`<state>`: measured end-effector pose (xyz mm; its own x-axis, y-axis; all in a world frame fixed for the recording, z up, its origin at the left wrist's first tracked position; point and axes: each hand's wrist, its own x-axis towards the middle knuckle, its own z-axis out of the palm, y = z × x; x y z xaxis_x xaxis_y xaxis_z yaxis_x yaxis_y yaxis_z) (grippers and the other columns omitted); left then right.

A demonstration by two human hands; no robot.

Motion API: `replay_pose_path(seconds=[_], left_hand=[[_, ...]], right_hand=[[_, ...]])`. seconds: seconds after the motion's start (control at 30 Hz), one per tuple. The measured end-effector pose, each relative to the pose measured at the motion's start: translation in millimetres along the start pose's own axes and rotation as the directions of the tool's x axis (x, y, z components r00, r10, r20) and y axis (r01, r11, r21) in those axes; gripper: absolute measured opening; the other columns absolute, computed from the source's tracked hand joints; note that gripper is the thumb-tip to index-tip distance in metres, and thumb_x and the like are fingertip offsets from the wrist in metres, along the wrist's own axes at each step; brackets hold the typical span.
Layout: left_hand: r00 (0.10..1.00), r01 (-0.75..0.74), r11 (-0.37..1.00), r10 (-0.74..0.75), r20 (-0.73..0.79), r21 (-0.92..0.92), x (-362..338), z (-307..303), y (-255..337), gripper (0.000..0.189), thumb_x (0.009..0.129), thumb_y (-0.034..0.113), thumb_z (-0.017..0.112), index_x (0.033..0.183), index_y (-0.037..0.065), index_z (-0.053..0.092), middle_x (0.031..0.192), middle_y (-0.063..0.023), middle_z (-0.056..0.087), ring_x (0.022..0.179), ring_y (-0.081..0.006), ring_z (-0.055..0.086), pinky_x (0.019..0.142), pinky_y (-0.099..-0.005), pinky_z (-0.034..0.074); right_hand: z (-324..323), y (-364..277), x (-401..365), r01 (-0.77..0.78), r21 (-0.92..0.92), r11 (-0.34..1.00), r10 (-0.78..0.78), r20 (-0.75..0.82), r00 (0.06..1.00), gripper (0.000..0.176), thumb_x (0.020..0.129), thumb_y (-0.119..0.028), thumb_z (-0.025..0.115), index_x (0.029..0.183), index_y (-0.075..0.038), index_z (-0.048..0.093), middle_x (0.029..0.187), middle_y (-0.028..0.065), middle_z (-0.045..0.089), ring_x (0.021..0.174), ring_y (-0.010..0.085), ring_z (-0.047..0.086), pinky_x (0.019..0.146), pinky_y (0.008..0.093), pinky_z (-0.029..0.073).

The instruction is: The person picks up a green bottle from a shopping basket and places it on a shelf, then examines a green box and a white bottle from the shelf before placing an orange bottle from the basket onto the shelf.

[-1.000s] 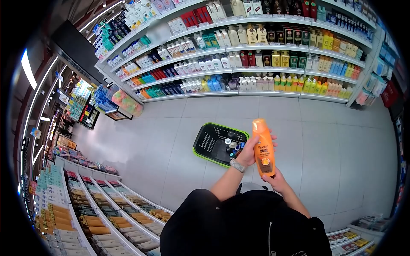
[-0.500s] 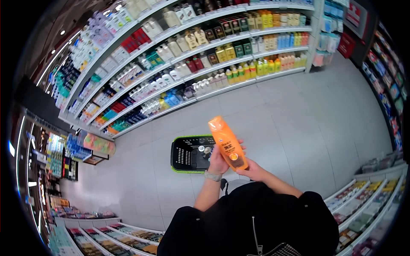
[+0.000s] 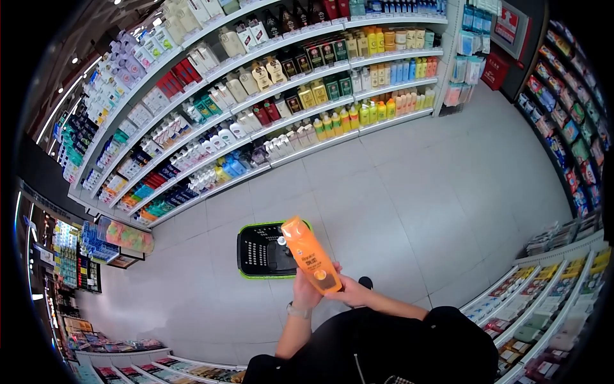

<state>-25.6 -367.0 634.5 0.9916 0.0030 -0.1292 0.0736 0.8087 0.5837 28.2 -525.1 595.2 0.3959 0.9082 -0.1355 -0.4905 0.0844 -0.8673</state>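
Note:
An orange shampoo bottle (image 3: 309, 255) is tilted in front of me, its cap pointing up and to the left. Dark lettering and a round emblem show on its face. My left hand (image 3: 307, 293), with a band on the wrist, wraps around the lower part from the left. At the base, my right hand (image 3: 352, 293) grips the bottle from the right. Behind the bottle, a black shopping basket (image 3: 253, 257) with a green rim stands on the floor. A white-capped item (image 3: 281, 241) is inside it, partly hidden by the bottle.
Long curved-looking shelves (image 3: 268, 131) full of bottles run across the far side. Low racks of packets (image 3: 531, 320) stand close on my right, and another rack (image 3: 137, 358) is at the lower left. Grey tiled floor (image 3: 409, 192) lies between. A shoe tip (image 3: 365, 282) shows beside my right forearm.
My view has shifted, so shelves, basket, hands and bottle all appear farther left, and the basket and bottle lower. Both hands keep hold of the bottle. A shoe tip has come into view.

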Motion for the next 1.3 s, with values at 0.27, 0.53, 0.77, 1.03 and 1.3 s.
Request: replay_pose_path(seconds=[0.27,0.53,0.77,1.03,1.3], left_hand=[[0.997,-0.066,0.984,0.073,-0.034,0.167,-29.8,-28.6,45.4,0.056,0.093,0.028,0.063,0.137,-0.001,0.044,0.129,-0.0190,0.058,0.118,-0.0291,0.059,0.100,-0.0421,0.050],[0.958,-0.138,0.906,0.225,-0.180,0.400,-166.4,-90.9,154.4,0.045,0.094,0.016,0.065,0.133,0.000,0.049,0.123,-0.0104,0.064,0.108,-0.0173,0.062,0.093,-0.0332,0.053],[0.854,-0.299,0.860,0.434,-0.286,0.413,-310.8,-159.3,185.1,0.051,0.096,0.012,0.062,0.142,0.001,0.042,0.134,-0.0098,0.054,0.120,-0.0179,0.055,0.102,-0.0354,0.046],[0.615,-0.451,0.766,0.638,-0.463,0.457,-404.4,-187.1,186.8,0.052,0.095,0.005,0.060,0.142,0.000,0.039,0.134,-0.0114,0.053,0.124,-0.0218,0.052,0.106,-0.0378,0.043],[0.364,-0.475,0.677,0.733,-0.575,0.562,-431.1,-202.9,204.8,0.050,0.095,0.002,0.059,0.140,0.000,0.038,0.133,-0.0106,0.052,0.120,-0.0203,0.054,0.099,-0.0340,0.049]], right_hand=[[51.3,-5.6,30.6,0.024,-0.113,0.993,-0.024,0.000,1.000,0.051,0.092,-0.014,0.071,0.135,-0.003,0.046,0.123,0.0044,0.058,0.112,0.0111,0.054,0.098,0.0292,0.045],[180.3,46.2,118.5,-0.139,-0.071,0.988,0.151,0.206,0.967,0.042,0.090,-0.013,0.071,0.126,-0.005,0.052,0.110,0.0023,0.060,0.097,0.0123,0.057,0.084,0.0296,0.048],[301.6,79.6,177.2,-0.247,-0.047,0.968,0.243,0.438,0.866,0.034,0.089,-0.016,0.070,0.118,-0.007,0.056,0.099,0.0013,0.058,0.085,0.0116,0.055,0.075,0.0267,0.046],[390.4,115.3,220.3,-0.377,-0.179,0.909,0.414,0.508,0.755,0.029,0.090,-0.014,0.070,0.116,-0.007,0.056,0.094,0.0000,0.057,0.080,0.0102,0.053,0.071,0.0253,0.044],[435.7,162.1,262.3,-0.457,-0.301,0.837,0.537,0.612,0.580,0.031,0.092,-0.012,0.067,0.119,-0.008,0.052,0.091,-0.0014,0.054,0.080,0.0088,0.051,0.071,0.0259,0.042]])
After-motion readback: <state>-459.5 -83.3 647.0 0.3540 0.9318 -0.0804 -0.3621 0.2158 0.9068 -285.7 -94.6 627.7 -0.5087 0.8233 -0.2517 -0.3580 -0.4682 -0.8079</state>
